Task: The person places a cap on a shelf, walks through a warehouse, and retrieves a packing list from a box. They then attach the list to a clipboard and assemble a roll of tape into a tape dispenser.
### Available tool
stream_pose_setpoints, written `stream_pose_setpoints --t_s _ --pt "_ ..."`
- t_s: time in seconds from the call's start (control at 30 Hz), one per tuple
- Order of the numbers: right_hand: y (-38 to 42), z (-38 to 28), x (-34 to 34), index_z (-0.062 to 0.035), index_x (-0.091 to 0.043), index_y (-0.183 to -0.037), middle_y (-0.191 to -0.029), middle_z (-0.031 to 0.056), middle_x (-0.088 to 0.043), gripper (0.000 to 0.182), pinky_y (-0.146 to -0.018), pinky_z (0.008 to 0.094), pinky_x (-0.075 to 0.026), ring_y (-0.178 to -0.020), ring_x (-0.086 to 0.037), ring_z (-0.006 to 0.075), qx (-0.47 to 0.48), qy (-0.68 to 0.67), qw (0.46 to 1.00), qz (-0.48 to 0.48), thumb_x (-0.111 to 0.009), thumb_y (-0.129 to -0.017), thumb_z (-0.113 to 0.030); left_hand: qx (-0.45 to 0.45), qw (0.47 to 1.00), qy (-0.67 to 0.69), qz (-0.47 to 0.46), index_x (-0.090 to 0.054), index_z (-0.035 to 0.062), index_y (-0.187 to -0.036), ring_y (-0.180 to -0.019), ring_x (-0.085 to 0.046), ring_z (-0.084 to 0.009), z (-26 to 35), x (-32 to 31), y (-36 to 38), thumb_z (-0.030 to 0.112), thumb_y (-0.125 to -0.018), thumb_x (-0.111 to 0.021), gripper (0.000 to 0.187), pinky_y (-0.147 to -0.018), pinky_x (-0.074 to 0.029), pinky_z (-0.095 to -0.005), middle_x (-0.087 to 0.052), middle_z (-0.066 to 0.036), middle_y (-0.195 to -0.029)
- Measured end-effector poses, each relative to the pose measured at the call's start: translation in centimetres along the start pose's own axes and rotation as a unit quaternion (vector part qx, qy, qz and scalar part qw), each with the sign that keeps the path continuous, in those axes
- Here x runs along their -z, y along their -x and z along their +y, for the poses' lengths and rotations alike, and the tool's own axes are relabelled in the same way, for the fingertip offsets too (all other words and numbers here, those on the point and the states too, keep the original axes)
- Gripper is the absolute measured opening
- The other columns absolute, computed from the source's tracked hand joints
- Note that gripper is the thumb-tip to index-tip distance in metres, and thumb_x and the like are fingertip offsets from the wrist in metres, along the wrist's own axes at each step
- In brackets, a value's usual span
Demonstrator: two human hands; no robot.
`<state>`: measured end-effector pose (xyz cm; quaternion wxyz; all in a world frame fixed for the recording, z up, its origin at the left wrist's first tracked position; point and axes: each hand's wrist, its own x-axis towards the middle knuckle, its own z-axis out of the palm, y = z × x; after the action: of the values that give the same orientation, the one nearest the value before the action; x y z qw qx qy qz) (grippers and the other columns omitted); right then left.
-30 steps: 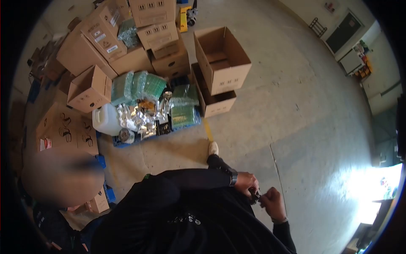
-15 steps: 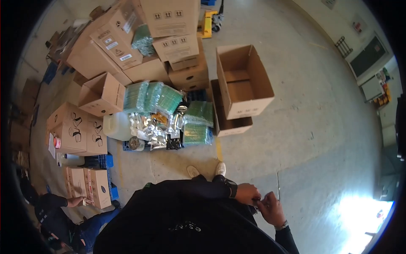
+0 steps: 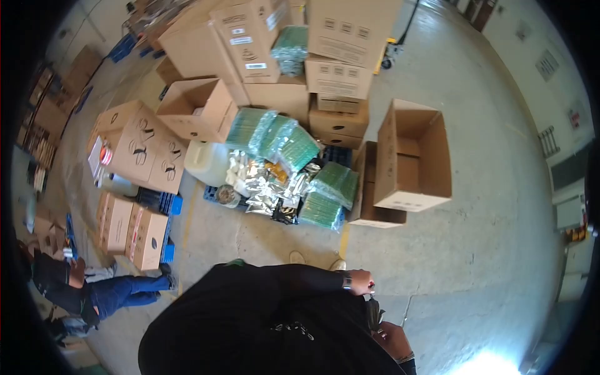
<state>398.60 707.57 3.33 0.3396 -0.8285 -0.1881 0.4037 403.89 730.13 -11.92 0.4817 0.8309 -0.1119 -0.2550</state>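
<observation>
Head view, looking down over black-clad torso onto concrete warehouse floor (image 3: 487,206). Left hand (image 3: 360,282), with dark wristband, low at the waist, fingers curled together around the top of a small dark object (image 3: 374,311). Right hand (image 3: 392,339) just below, near the lower frame edge, fingers closed toward the same dark object's lower end; exact grip too small and shadowed to tell. Dark object hanging between the two hands, against the black clothing, identity unclear.

Ahead of the feet: blue pallet (image 3: 215,195) loaded with green wrapped packs (image 3: 275,139), silver foil pouches (image 3: 262,181) and a white jerrycan (image 3: 206,162). Open cardboard box (image 3: 415,159) standing to the right of the pallet, tipped on its side, stacked on a second flat box. Tall stack of sealed cartons (image 3: 337,62) behind. Another person (image 3: 81,294) crouched at far left beside low cartons (image 3: 134,231)
</observation>
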Motion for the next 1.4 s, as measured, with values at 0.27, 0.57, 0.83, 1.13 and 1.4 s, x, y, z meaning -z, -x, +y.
stream_pose_setpoints --t_s 0.27,0.57,0.83,1.13,1.4 --pt "-6.4 -2.9 0.1 0.0006 -0.066 -0.089 -0.078 0.0146 -0.068 0.017 -0.063 0.0355 -0.055 -0.07 -0.069 0.0289 0.028 0.086 0.993 -0.073 -0.072 -0.081 -0.013 0.06 0.988 -0.136 -0.041 -0.07 0.0102 -0.089 -0.085 -0.068 -0.0336 -2.1 6.7 1.8 0.036 -0.081 -0.067 0.027 -0.074 -0.053 -0.0464 -0.07 -0.014 -0.086" --pt "-20.7 -11.8 8.7 -0.0014 -0.063 -0.107 -0.077 0.0113 -0.069 0.031 -0.065 0.031 -0.054 -0.069 -0.068 0.0214 0.038 0.19 0.981 -0.019 -0.072 -0.083 -0.02 0.134 0.935 -0.009 0.329 -0.069 0.0065 -0.083 -0.073 -0.065 -0.0263 -17.1 20.0 13.0 0.042 -0.085 -0.066 0.036 -0.067 -0.051 -0.0385 -0.068 -0.013 -0.083" --pt "-42.0 -31.0 5.4 -0.0041 -0.056 -0.122 -0.11 0.0182 -0.064 0.043 -0.082 0.0421 -0.051 -0.099 -0.063 0.0342 0.325 0.305 0.892 -0.082 -0.067 -0.086 -0.023 0.483 0.7 -0.07 0.522 -0.054 0.0027 -0.122 -0.079 -0.061 -0.0385 -37.8 6.8 40.4 0.017 -0.084 -0.057 0.041 -0.067 -0.049 -0.0497 -0.064 -0.02 -0.085" --pt "-70.4 -63.2 -16.9 -0.0028 -0.057 -0.122 -0.093 0.0052 -0.066 0.037 -0.076 0.0275 -0.05 -0.084 -0.063 0.0128 0.429 0.056 0.881 -0.193 -0.063 -0.093 -0.024 0.537 0.823 -0.068 0.176 -0.068 0.007 -0.079 -0.081 -0.063 -0.0306 -37.2 -10.5 43.8 0.016 -0.073 -0.059 0.014 -0.071 -0.048 -0.0477 -0.067 -0.014 -0.082" --pt "-99.0 -63.6 -35.6 0.002 -0.062 -0.114 -0.114 0.0252 -0.064 0.044 -0.096 0.0412 -0.048 -0.11 -0.06 0.0382 0.205 0.53 0.812 -0.133 -0.062 -0.086 -0.032 0.505 0.295 0.679 0.444 -0.063 0.0039 -0.102 -0.047 -0.05 -0.0169 -35.6 -2.9 45.9 0.052 -0.096 -0.046 0.052 -0.042 -0.043 -0.0322 -0.052 -0.004 -0.062"
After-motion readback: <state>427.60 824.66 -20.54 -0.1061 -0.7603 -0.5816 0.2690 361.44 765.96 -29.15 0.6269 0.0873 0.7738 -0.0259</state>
